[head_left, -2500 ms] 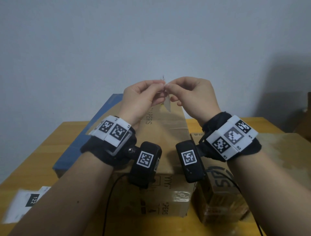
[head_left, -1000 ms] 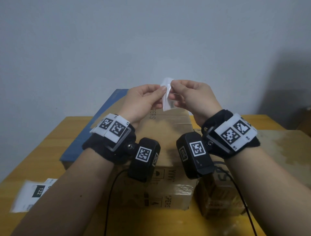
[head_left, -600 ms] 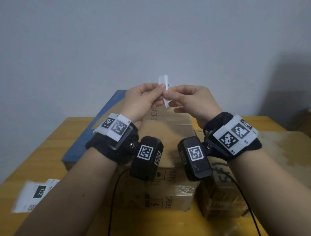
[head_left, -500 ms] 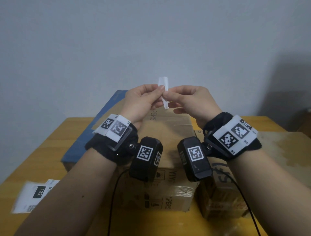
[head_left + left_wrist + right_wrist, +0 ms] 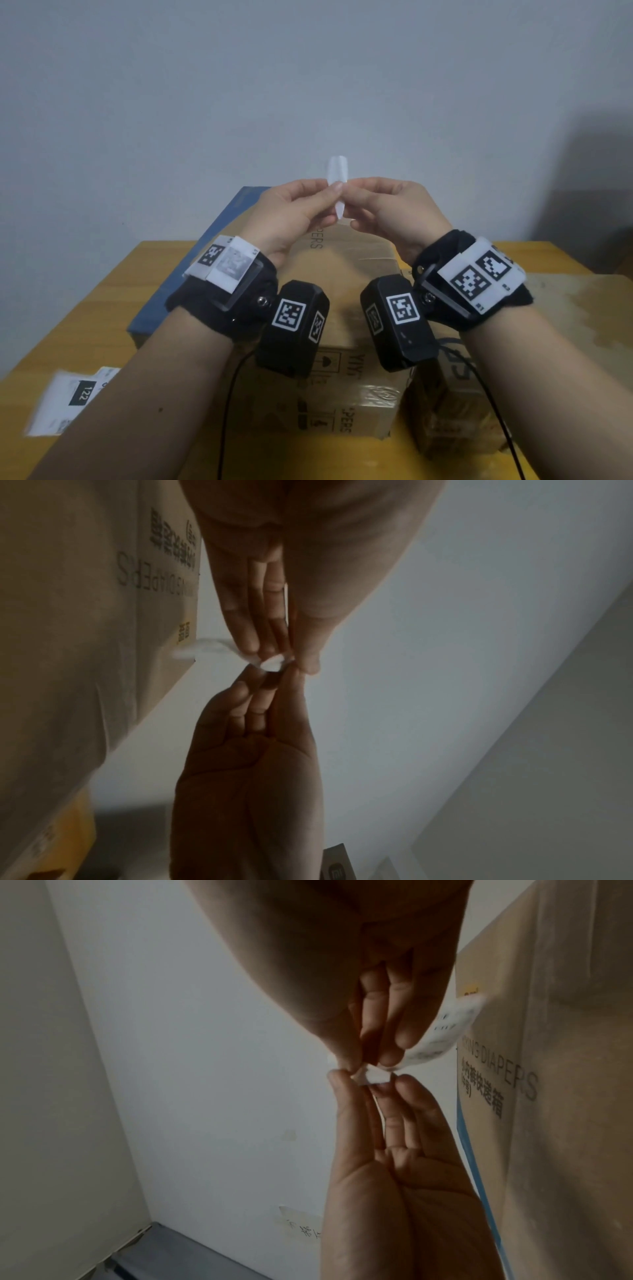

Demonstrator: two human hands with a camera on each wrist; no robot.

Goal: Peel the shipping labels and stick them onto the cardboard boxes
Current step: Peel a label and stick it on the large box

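Note:
A small white shipping label [image 5: 337, 173] is held up in front of the wall, curled, with its top above the fingertips. My left hand [image 5: 330, 197] pinches it from the left and my right hand [image 5: 351, 202] from the right, thumbs almost touching. The right wrist view shows the label [image 5: 441, 1034] as a printed strip curling away from the pinched corner. In the left wrist view the label [image 5: 272, 664] is a white bit between the fingertips. Below the hands lies a large cardboard box [image 5: 346, 274], with a smaller cardboard box [image 5: 455, 397] at its right.
A flat blue box [image 5: 191, 274] lies along the large box's left side. More label sheets [image 5: 68, 397] lie on the yellow wooden table [image 5: 85, 325] at the front left. A plain wall stands close behind. Black cables hang from the wrist cameras.
Both hands have stayed raised, pinching the label. It was edge-on 2.5 s ago; now its curled top stands above the fingertips. Hardly anything has shifted in the last half second.

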